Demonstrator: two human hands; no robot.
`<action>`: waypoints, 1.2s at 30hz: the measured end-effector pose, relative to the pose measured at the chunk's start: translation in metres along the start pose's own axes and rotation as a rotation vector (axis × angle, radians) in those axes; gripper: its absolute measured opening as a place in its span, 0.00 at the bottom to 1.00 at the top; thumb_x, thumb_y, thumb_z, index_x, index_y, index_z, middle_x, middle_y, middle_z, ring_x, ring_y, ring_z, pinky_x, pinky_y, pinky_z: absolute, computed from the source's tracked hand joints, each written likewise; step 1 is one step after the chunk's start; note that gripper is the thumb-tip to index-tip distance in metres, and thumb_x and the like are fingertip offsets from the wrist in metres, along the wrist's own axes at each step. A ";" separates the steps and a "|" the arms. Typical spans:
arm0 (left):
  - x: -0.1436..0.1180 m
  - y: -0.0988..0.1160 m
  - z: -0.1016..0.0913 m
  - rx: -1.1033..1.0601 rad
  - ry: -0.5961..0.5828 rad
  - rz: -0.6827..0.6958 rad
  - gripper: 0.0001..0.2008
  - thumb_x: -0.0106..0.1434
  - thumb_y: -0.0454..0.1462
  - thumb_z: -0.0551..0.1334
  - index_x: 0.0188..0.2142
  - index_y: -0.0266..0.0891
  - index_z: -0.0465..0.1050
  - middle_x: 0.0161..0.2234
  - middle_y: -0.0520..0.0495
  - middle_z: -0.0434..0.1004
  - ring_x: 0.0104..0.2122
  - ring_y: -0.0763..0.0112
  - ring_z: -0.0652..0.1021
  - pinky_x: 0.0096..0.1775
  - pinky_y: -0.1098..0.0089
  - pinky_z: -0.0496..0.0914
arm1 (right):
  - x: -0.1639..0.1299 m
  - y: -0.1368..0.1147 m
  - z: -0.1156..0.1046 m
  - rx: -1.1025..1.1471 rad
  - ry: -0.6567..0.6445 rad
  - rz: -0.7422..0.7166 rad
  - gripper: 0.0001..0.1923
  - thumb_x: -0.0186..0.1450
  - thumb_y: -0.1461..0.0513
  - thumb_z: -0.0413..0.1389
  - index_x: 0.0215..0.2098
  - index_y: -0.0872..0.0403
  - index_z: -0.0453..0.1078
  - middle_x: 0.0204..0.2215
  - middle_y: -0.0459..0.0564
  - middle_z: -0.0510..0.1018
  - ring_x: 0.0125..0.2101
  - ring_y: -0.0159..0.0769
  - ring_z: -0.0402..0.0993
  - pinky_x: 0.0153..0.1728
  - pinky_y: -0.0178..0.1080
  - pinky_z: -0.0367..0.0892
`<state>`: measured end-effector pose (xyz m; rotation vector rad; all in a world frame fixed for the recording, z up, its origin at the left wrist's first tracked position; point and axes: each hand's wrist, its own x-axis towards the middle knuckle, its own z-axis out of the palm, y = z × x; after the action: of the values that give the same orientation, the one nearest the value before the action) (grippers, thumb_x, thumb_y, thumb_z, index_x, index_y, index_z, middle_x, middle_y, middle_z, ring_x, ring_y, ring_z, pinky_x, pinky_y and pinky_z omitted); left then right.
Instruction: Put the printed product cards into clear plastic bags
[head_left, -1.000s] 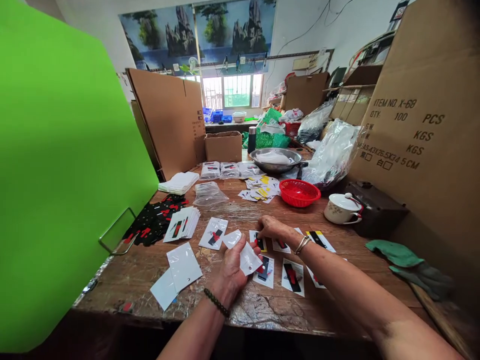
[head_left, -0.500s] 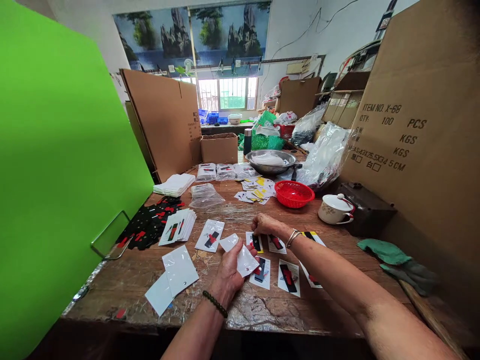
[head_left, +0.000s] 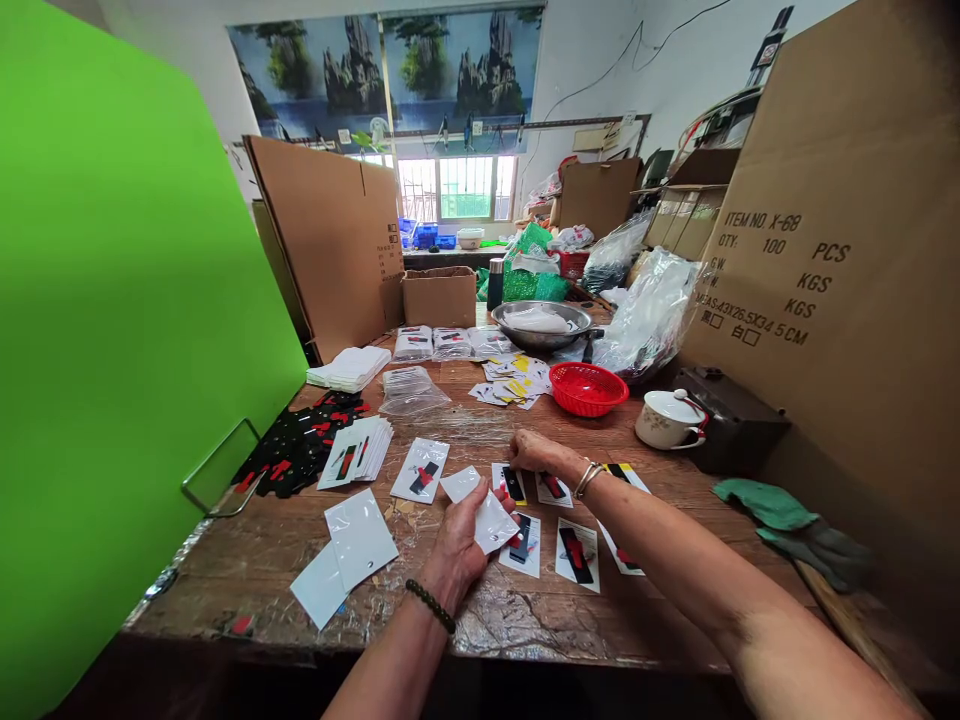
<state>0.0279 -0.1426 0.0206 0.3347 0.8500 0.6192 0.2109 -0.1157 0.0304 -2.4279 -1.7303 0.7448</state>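
Observation:
My left hand (head_left: 466, 535) is closed on a glossy white card (head_left: 491, 522), with a second pale card corner (head_left: 459, 483) showing above the thumb. My right hand (head_left: 538, 452) reaches across with curled fingers at the upper edge of a yellow-edged card (head_left: 513, 486); its fingertips are partly hidden, so what they pinch does not show. Around them lie cards bearing black and red pieces: one under my right wrist (head_left: 553, 489), one by my left fingers (head_left: 526, 556), another nearer the front edge (head_left: 577, 557). A similar bagged card (head_left: 420, 470) lies left of my left hand.
Two blank white cards (head_left: 360, 540) overlap at left front. Behind are a card stack (head_left: 354, 455), black and red pieces (head_left: 300, 445), clear bags (head_left: 411, 391), yellow-and-white slips (head_left: 514, 380), a red basket (head_left: 589, 390) and a lidded cup (head_left: 669, 420). Cardboard (head_left: 825, 200) walls the right.
My right hand has shifted very slightly to the right and down, still by the yellow-edged card. The left hand and its card have barely moved.

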 end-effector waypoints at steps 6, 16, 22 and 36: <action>0.001 0.000 -0.001 -0.007 -0.004 -0.002 0.05 0.65 0.34 0.60 0.34 0.33 0.70 0.27 0.46 0.79 0.24 0.69 0.80 0.31 0.65 0.78 | -0.007 -0.004 -0.004 -0.009 0.012 0.001 0.06 0.57 0.71 0.56 0.26 0.60 0.75 0.20 0.48 0.76 0.20 0.31 0.69 0.20 0.30 0.58; 0.006 -0.002 -0.004 0.007 -0.023 -0.010 0.04 0.65 0.34 0.60 0.34 0.34 0.70 0.27 0.46 0.79 0.23 0.68 0.80 0.28 0.66 0.77 | -0.012 0.000 -0.002 0.020 0.040 -0.052 0.08 0.57 0.73 0.55 0.32 0.60 0.74 0.26 0.51 0.78 0.25 0.32 0.71 0.22 0.29 0.56; 0.009 -0.002 -0.005 0.019 -0.043 -0.002 0.05 0.65 0.34 0.60 0.35 0.32 0.71 0.27 0.46 0.78 0.23 0.69 0.79 0.30 0.66 0.77 | -0.009 0.001 -0.005 0.106 -0.020 -0.130 0.10 0.60 0.67 0.56 0.40 0.56 0.74 0.30 0.46 0.78 0.25 0.29 0.69 0.22 0.29 0.57; -0.001 0.007 -0.009 -0.034 -0.064 0.033 0.03 0.63 0.32 0.61 0.35 0.32 0.72 0.29 0.43 0.79 0.26 0.67 0.80 0.33 0.64 0.78 | -0.009 -0.009 -0.008 0.443 -0.009 -0.053 0.08 0.49 0.67 0.65 0.25 0.56 0.69 0.18 0.41 0.72 0.20 0.28 0.66 0.19 0.29 0.55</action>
<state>0.0178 -0.1378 0.0190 0.3359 0.7733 0.6495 0.2041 -0.1184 0.0433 -2.0751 -1.4357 1.0067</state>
